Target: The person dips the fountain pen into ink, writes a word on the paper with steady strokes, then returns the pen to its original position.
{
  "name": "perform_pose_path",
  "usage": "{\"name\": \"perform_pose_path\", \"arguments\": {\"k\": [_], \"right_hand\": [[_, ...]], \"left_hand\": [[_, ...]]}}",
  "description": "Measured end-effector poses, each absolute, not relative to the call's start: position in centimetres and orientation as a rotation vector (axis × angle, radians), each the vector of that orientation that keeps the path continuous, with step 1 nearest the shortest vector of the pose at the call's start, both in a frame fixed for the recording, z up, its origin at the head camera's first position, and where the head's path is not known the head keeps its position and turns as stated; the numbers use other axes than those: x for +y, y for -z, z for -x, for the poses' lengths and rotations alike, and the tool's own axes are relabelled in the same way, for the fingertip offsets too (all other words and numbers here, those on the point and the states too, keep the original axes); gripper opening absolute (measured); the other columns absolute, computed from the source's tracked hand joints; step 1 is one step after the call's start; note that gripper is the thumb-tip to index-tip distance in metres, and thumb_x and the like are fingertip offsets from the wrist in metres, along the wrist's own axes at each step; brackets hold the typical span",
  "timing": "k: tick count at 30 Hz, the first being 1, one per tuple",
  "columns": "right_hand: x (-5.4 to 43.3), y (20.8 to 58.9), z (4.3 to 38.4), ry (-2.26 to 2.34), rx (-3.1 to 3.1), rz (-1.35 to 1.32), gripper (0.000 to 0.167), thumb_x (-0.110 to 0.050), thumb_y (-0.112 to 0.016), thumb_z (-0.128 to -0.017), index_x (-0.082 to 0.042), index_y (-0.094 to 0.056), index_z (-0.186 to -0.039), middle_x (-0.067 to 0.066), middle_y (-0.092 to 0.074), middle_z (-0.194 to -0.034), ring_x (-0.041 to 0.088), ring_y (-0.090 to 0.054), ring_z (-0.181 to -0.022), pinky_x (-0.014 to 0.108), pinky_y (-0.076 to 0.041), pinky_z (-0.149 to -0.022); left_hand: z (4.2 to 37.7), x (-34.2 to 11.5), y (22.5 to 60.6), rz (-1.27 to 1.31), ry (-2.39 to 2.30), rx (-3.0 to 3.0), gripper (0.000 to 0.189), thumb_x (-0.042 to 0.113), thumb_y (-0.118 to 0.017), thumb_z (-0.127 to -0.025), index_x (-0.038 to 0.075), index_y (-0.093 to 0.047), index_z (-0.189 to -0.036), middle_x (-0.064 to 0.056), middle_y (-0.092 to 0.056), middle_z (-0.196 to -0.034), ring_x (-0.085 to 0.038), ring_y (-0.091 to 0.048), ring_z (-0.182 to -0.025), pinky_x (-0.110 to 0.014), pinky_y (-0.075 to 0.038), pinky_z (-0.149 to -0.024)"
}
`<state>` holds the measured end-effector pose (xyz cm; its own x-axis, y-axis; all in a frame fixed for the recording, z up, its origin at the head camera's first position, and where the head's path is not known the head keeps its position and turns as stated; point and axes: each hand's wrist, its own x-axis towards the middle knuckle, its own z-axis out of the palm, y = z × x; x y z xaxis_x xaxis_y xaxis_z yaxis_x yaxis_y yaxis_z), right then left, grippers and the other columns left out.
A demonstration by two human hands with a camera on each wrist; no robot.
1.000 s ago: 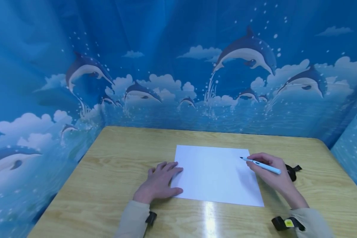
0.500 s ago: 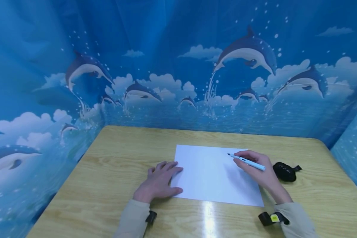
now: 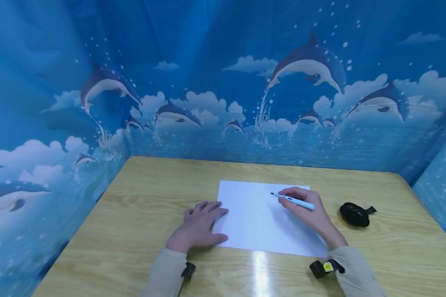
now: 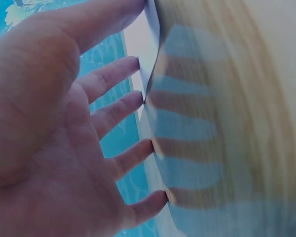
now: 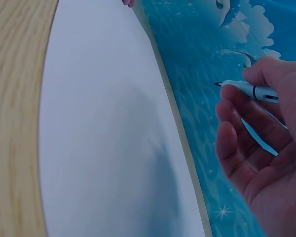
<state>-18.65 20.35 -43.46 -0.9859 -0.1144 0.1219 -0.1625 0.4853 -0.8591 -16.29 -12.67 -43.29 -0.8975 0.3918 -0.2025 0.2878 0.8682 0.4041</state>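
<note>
A blank white sheet of paper lies on the wooden table. My left hand rests with spread fingers on its left edge; in the left wrist view the fingertips of that hand touch the paper and tabletop. Over the sheet's upper right part, my right hand pinches a light blue pen with a dark tip pointing left. In the right wrist view the pen sits between thumb and fingers, its tip apart from the paper. No marks show on the sheet.
To the right of the paper a black rounded pouch-like object with a short tab lies on the table. A blue dolphin-print curtain hangs behind the table and along its sides. Both wrists wear black straps.
My right hand has moved left over the paper with the pen, uncovering the black object. The left hand has stayed in place.
</note>
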Motion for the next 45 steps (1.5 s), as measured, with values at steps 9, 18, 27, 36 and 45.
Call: {"name": "perform_pose_path", "arguments": {"k": [9,18,27,36,45], "right_hand": [[18.3,44.2,19.8,-1.638,-2.65,-0.336,0.023,-0.029,-0.075,-0.094,-0.012,-0.077,-0.11,0.005,-0.079,-0.104,0.004,-0.071,-0.088,0.023,-0.057,-0.075],[16.2,45.1,20.8,-1.646,-2.643,-0.437,0.014,-0.024,-0.076,-0.093,-0.016,-0.078,-0.105,0.001,-0.079,-0.107,0.02,-0.072,-0.109,0.027,-0.056,-0.091],[14.3,45.2,21.6,-1.677,-2.689,-0.476,0.014,-0.025,-0.075,-0.094,-0.018,-0.079,-0.106,0.0,-0.078,-0.109,0.022,-0.071,-0.111,0.035,-0.056,-0.09],[13.0,45.3,22.1,-1.635,-2.691,-0.568,0.015,-0.022,-0.074,-0.094,-0.017,-0.079,-0.107,-0.003,-0.078,-0.109,0.022,-0.071,-0.114,0.048,-0.055,-0.102],[11.7,45.8,22.9,-1.619,-2.715,-0.638,0.015,-0.022,-0.072,-0.095,-0.016,-0.079,-0.107,-0.004,-0.078,-0.109,0.022,-0.07,-0.116,0.046,-0.054,-0.103]], "left_hand": [[16.2,-12.7,43.2,-0.519,-0.547,2.778,0.069,0.051,-0.077,-0.086,0.028,-0.055,-0.147,-0.002,-0.04,-0.164,-0.042,-0.029,-0.152,-0.076,-0.027,-0.112],[16.3,-12.7,43.4,-0.533,-0.54,2.797,0.069,0.051,-0.078,-0.084,0.029,-0.056,-0.146,-0.002,-0.041,-0.163,-0.042,-0.032,-0.15,-0.076,-0.029,-0.11],[16.4,-12.6,43.5,-0.524,-0.529,2.804,0.069,0.053,-0.078,-0.083,0.029,-0.057,-0.145,-0.003,-0.042,-0.162,-0.042,-0.033,-0.149,-0.076,-0.032,-0.108],[16.5,-12.6,43.4,-0.519,-0.511,2.799,0.07,0.054,-0.077,-0.084,0.03,-0.056,-0.145,-0.003,-0.042,-0.163,-0.042,-0.033,-0.149,-0.076,-0.032,-0.109],[16.6,-12.5,43.4,-0.509,-0.496,2.79,0.069,0.055,-0.077,-0.084,0.03,-0.056,-0.145,-0.002,-0.041,-0.163,-0.041,-0.032,-0.15,-0.076,-0.031,-0.109]]}}
